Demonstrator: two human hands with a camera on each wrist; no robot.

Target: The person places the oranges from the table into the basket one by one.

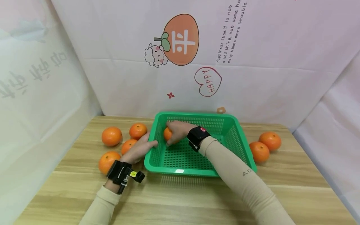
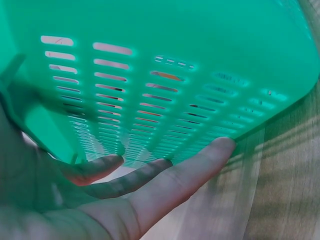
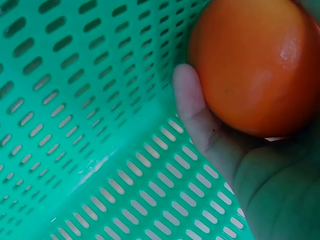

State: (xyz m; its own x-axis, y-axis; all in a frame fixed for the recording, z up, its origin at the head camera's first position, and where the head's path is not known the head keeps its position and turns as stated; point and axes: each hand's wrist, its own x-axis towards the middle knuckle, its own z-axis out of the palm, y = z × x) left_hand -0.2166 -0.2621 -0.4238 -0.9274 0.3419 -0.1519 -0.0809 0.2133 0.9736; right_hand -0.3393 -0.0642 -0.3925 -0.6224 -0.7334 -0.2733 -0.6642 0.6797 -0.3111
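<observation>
1. One orange fruit (image 1: 167, 134) is inside the green basket (image 1: 180, 171), gripped by the right hand (image 1: 180, 130).
2. Left hand (image 1: 138, 148) holds the rim (thumb over, fingers (image 2: 175, 182) outside).
3. Six more fruits (image 1: 112, 136) flank it on the tabletop (image 1: 180, 203).

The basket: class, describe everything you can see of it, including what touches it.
The basket is green, rectangular and open-topped, and looks like plastic. A smooth, broad rim with rounded corners runs round it; the walls and floor are pierced by rows of slots. It stands upright on the table. The left hand holds its left side, thumb over the rim, fingers along the outside. The right hand reaches inside, gripping an orange; whether either touches the basket is unclear.
</observation>
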